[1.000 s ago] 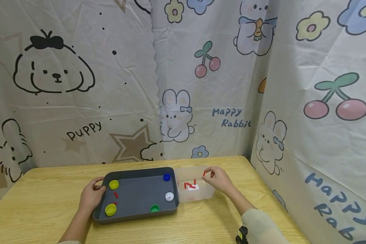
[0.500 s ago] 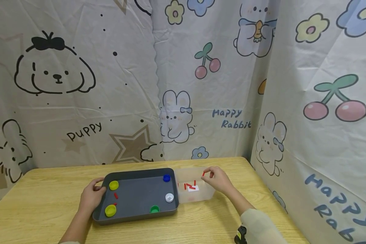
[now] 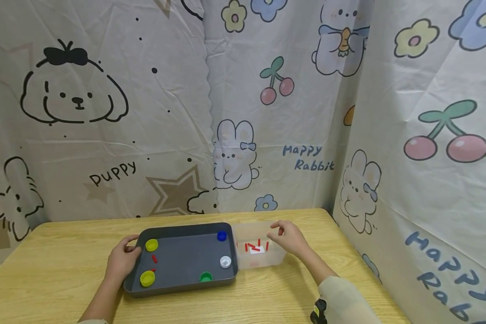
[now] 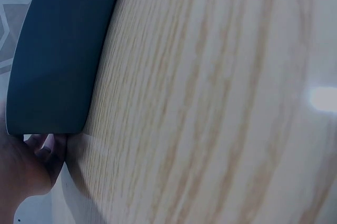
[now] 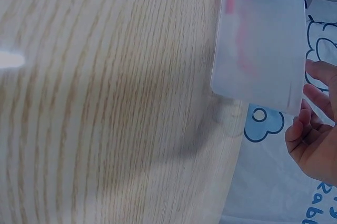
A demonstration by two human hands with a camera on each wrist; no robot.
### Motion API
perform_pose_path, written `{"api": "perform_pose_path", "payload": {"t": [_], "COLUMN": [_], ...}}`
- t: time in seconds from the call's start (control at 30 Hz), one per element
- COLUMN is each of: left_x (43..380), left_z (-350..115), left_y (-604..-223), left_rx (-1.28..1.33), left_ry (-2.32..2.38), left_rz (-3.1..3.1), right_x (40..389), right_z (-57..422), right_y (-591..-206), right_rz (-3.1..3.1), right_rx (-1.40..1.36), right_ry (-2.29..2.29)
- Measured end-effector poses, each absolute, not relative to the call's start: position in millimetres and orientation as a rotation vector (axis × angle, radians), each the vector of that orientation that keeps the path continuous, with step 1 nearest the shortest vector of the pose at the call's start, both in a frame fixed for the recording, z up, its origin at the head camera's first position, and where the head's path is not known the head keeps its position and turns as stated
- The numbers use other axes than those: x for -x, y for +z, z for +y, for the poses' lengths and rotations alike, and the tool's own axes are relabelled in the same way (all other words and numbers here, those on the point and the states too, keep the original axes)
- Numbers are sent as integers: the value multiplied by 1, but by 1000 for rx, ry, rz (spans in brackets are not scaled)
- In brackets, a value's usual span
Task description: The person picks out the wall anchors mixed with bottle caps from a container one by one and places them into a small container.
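My left hand (image 3: 122,260) grips the left edge of a dark grey rectangular tray (image 3: 182,290), and the left wrist view shows its fingers by the tray's outer corner. Two yellow caps (image 3: 147,278) stand at the tray's left side, with two red sticks (image 3: 155,259) between them. Over the right side of a translucent plastic box (image 3: 261,263) hovers my right hand (image 3: 290,240), its fingers loosely bent and nothing between them. Below the fingertips, one red stick (image 3: 267,246) stands apart from several others (image 3: 252,246) in the box, near a small white paper.
The tray also holds a blue cap (image 3: 221,236), a white cap (image 3: 225,262) and a green cap (image 3: 205,276). Box and tray sit side by side on a wood-grain table (image 3: 267,297). Printed curtains (image 3: 178,90) rise behind and at the right.
My right fingers have let go of the red stick they pinched, and it is now in the box below them. The left hand and the tray have stayed in place.
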State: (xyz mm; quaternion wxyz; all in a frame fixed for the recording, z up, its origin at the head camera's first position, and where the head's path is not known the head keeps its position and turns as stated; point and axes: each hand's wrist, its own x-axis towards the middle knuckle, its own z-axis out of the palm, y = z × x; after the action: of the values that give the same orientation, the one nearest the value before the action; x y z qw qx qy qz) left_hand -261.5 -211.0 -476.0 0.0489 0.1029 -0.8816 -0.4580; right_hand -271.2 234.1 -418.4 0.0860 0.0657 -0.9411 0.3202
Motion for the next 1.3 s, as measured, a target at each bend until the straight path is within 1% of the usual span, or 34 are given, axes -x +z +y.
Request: {"api": "perform_pose_path", "payload": {"t": [0.63, 0.93, 1.3], "left_x": [263, 262, 264], "left_z": [-214, -212, -212], "left_y": [-477, -478, -481], "left_rx": [-314, -292, -321], "left_ry": [-1414, -1389, -1386], "left_rz": [-2692, -2682, -2666], "right_x": [279, 282, 280], "right_z": [221, 203, 169], "right_y": [-404, -394, -388], "right_rz": [-2785, -2756, -2790], "right_rx": [-245, -297, -428], "right_ry": [938, 935, 921]}}
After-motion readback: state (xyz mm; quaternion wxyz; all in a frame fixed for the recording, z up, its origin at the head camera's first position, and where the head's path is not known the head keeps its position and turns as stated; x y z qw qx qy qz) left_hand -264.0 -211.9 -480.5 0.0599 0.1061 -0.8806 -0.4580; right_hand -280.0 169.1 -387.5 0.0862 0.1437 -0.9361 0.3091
